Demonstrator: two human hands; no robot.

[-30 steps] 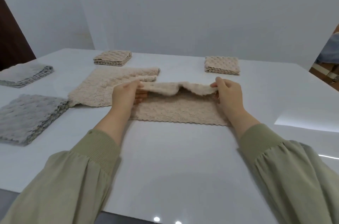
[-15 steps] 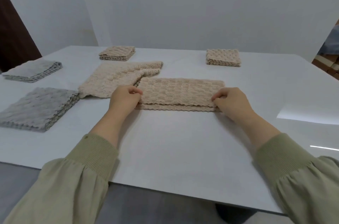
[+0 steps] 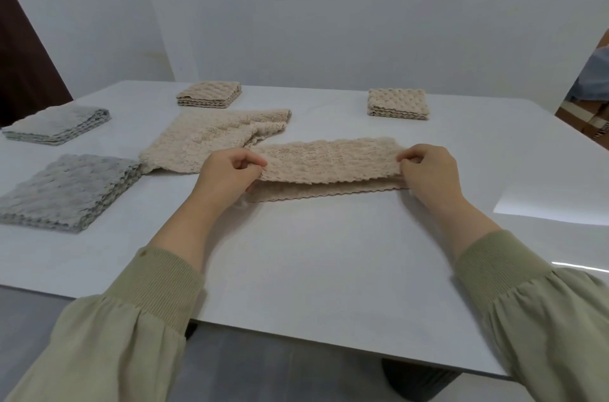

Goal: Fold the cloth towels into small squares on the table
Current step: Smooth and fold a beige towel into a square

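Note:
A beige cloth towel, folded into a long strip, lies across the middle of the white table. My left hand pinches its left end and my right hand pinches its right end. The upper layer is lifted a little off the lower layer, whose scalloped front edge shows beneath. Both of my arms wear olive-green sleeves.
An unfolded beige towel lies just behind and left of the strip. Folded beige stacks sit at the back left and back right. Grey towel stacks lie at the left and far left. A dark stool shows under the table's front edge.
One second ago the towel's far edge was coming forward over the near half. Half a second ago it lay flat, folded. Now both hands have lifted the upper layer at the ends.

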